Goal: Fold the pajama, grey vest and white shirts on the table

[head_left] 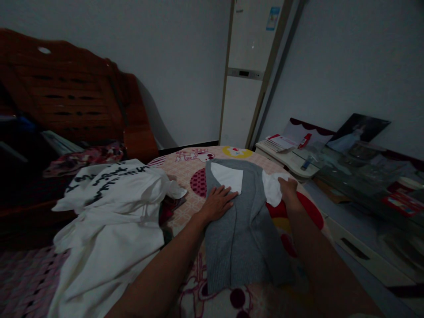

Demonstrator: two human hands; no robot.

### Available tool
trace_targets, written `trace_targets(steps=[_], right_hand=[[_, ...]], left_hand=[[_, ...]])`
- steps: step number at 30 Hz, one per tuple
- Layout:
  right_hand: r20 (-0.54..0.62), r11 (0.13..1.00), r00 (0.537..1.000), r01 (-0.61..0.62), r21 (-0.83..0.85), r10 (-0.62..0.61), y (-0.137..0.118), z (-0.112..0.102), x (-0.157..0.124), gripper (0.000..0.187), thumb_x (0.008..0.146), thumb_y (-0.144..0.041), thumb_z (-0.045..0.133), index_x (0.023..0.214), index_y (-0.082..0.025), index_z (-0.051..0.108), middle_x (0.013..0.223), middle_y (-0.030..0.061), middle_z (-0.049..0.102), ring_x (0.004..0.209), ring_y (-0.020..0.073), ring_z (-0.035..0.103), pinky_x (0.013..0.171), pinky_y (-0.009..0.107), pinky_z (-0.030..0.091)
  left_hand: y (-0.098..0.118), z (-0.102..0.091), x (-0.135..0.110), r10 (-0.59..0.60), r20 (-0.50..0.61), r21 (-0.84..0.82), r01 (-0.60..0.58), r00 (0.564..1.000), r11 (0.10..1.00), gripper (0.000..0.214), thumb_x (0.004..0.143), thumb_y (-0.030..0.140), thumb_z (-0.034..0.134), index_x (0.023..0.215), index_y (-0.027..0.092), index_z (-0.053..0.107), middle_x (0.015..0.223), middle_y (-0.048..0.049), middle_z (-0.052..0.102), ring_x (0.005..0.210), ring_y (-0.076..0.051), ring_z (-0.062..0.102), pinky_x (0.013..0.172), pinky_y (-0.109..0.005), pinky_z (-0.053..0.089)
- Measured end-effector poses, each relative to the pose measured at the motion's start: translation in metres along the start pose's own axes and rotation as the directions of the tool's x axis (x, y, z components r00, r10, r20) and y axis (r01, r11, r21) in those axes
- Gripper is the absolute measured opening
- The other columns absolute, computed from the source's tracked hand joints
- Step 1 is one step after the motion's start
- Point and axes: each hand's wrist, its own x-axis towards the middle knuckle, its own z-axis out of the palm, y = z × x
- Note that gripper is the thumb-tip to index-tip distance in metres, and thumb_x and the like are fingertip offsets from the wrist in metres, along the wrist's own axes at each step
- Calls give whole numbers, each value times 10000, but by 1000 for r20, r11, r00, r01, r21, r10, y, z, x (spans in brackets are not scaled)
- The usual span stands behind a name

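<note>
Grey knitted cardigan [240, 234] lies beneath the flat, spread left hand [217, 203], the right hand [288, 189] gripping white cloth [272, 189] alongside.

Edges and Folds Hide Details

The bottom edge cuts off 2 forearms [162, 265] and the white shirt [109, 238], whose folds break up its black lettering [106, 181]. The fingertips of the right hand [289, 189] are hard to make out at the white sleeve [272, 190]. The grey cardigan [241, 238] covers part of the printed cloth [188, 210]. The air conditioner [243, 106] leaves the top edge; its blue label [273, 18] is unreadably small.
</note>
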Motion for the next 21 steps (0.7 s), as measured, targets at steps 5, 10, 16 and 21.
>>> trace_targets(steps=[5,10,16,21], right_hand=[[119,999,992,26,24,-28,-67,31,5,148,761,-250,595,819,-127,655,667,25,641,659,163,613,539,213,487],[424,983,906,-96,154,22,-123,79,-25,106,827,-194,574,822,-124,653,671,23,634,600,130,613,523,203,499],[517,930,856,-198,310,10,-116,101,-41,109,822,-222,594,856,-131,644,749,33,672,572,124,653,498,220,537],[233,980,968,-128,155,89,-72,80,-12,151,820,-180,507,808,-127,648,616,10,638,486,106,604,489,210,508]], left_hand=[[0,-1,0,-9,5,-32,9,1000,999,501,987,421,404,1483,352,397,1566,-53,379,1461,-321,284,1166,-581,220],[-7,4,2,-6,-94,-179,-11,996,984,546,976,408,427,1492,235,384,1532,-122,421,1423,-288,371,1169,-534,275],[-14,14,5,-75,-239,-329,-9,968,944,576,925,401,503,1451,189,399,1454,-149,504,1329,-282,481,1121,-477,377],[-8,7,6,-163,-266,-449,27,950,893,636,925,365,510,1496,159,321,1359,-158,577,1223,-269,569,1045,-455,457]])
